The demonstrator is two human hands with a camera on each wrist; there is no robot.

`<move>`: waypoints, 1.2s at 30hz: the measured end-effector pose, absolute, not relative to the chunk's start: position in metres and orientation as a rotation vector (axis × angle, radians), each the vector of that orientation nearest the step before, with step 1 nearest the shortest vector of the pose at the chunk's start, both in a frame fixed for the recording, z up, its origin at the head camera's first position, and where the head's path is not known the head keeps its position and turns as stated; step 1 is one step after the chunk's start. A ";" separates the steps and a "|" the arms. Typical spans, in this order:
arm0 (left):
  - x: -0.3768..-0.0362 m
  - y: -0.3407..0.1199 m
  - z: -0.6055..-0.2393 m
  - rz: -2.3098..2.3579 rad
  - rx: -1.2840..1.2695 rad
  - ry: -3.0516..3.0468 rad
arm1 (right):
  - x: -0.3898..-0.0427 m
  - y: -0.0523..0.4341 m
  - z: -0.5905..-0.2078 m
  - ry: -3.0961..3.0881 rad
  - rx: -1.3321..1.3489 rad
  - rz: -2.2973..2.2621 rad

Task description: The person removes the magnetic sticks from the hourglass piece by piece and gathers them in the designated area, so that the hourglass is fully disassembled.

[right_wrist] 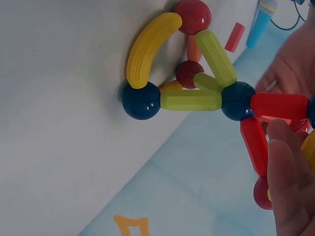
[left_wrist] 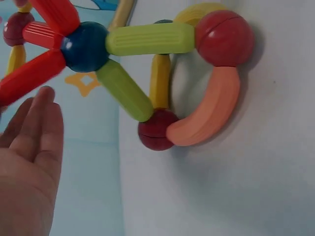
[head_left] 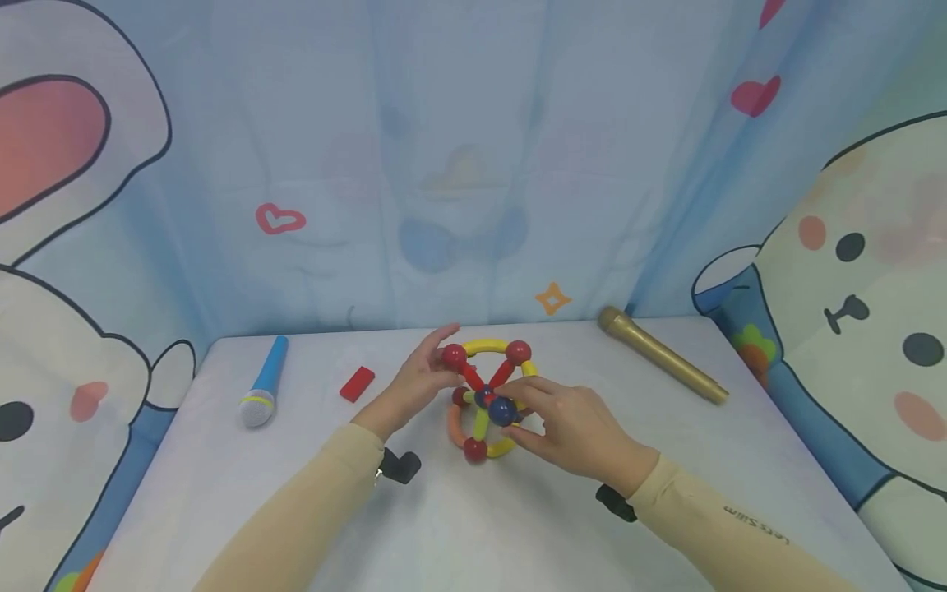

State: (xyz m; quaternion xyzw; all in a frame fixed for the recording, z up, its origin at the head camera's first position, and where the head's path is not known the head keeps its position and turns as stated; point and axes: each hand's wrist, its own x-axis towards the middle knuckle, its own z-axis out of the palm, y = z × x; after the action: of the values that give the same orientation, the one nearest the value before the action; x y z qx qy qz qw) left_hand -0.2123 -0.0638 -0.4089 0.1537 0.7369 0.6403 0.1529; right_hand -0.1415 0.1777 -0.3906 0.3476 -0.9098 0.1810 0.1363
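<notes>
A toy structure of magnetic building rods and balls stands on the table; its lower ring has an orange curved rod (left_wrist: 209,110) and a yellow one (right_wrist: 151,46). Green rods (right_wrist: 191,100) rise to a central blue ball (right_wrist: 238,101), where red rods (right_wrist: 279,106) fan out to an upper ring. My right hand (head_left: 577,423) pinches a dark blue ball (head_left: 503,411) at the upper ring's near side between thumb and fingers. Beside the upper left red ball (head_left: 455,356) is my left hand (head_left: 418,378), fingers mostly straight; whether they touch it is unclear.
A blue toy microphone (head_left: 265,382) with a grey head lies at the table's left. Between it and my left hand is a small red block (head_left: 358,384). A gold microphone (head_left: 662,353) lies at the back right. Behind the table hangs a printed blue curtain (head_left: 473,164).
</notes>
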 end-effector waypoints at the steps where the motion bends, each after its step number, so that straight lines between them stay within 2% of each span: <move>1: -0.213 -0.063 -0.412 1.822 0.416 2.087 | -0.142 0.178 -0.390 -2.637 1.009 0.524; 15: -0.212 -0.064 -0.437 1.661 0.474 1.995 | -0.142 0.182 -0.391 -2.666 1.015 0.528; 36: -0.179 -0.080 -0.439 1.694 0.505 2.051 | -0.134 0.191 -0.397 -2.660 1.054 0.671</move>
State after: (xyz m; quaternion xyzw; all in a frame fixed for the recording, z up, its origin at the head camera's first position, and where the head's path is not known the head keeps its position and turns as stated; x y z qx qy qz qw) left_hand -0.1789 -0.0802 -0.4395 0.1822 0.7397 0.6109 0.2154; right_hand -0.1339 0.1907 -0.3971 0.3567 -0.9005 0.2272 0.1010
